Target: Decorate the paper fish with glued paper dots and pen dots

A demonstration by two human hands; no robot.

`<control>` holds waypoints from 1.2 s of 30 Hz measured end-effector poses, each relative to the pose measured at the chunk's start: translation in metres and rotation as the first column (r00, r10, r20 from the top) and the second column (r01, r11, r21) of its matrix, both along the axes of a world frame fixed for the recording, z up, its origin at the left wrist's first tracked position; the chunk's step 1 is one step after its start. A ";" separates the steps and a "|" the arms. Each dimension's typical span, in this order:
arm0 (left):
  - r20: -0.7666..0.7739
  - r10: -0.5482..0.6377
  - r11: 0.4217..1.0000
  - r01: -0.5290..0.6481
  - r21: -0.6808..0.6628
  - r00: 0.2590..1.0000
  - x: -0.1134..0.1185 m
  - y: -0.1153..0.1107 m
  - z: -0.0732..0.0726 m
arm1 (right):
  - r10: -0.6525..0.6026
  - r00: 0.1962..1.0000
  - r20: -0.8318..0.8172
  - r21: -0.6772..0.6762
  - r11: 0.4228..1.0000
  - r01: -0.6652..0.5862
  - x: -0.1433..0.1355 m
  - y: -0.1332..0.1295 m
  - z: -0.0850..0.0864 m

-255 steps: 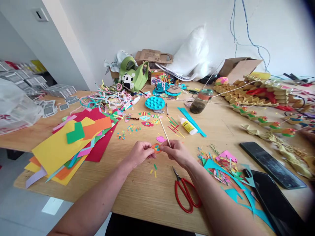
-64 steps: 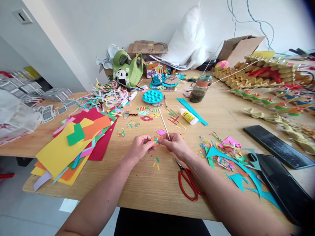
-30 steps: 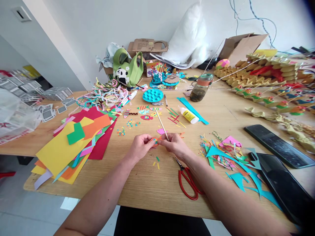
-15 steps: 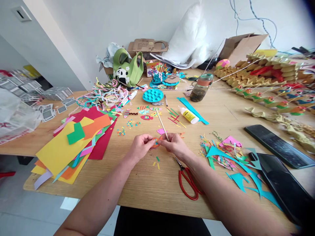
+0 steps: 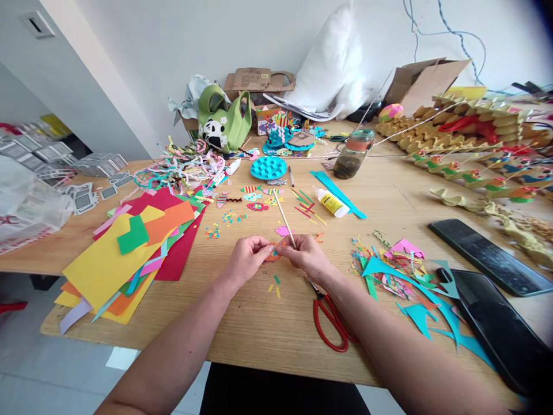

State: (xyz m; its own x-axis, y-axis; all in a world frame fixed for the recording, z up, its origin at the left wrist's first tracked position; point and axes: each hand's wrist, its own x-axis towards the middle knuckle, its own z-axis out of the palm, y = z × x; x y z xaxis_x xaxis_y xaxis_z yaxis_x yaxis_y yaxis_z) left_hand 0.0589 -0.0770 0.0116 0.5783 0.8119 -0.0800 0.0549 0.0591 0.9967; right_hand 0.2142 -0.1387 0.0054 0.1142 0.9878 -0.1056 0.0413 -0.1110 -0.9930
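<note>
Pinching orange cutout (image 5: 272, 256), seemingly lengthwise parallel to near edge of table (image 5: 259, 328), between equally near left hand (image 5: 248, 256) and stick-clasping right hand (image 5: 306, 252).

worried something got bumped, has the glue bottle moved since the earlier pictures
No, in no direction: the glue bottle lies at the same spot and angle alongside the blue paper strip throughout; only the camera's view shifted.
</note>
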 end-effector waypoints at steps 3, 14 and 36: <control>-0.001 -0.004 1.000 0.004 0.000 1.000 0.000 0.000 0.000 | 0.011 1.000 0.004 -0.004 1.000 -0.011 0.000 0.000 0.000; -0.032 -0.038 0.998 0.036 -0.053 0.999 -0.001 -0.002 0.005 | -0.050 0.999 -0.021 0.014 0.999 0.051 0.000 0.000 0.000; -0.047 -0.082 0.994 0.079 -0.074 0.995 -0.001 -0.003 0.007 | -0.034 0.999 -0.038 -0.005 0.999 0.034 -0.001 -0.001 0.009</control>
State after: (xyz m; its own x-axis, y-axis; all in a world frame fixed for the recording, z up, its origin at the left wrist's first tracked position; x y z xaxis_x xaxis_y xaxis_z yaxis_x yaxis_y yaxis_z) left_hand 0.0580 -0.0797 0.0186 0.6355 0.7539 -0.1667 0.1119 0.1237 0.9860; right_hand 0.2130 -0.1398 0.0147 0.1433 0.9830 -0.1146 -0.0006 -0.1157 -0.9933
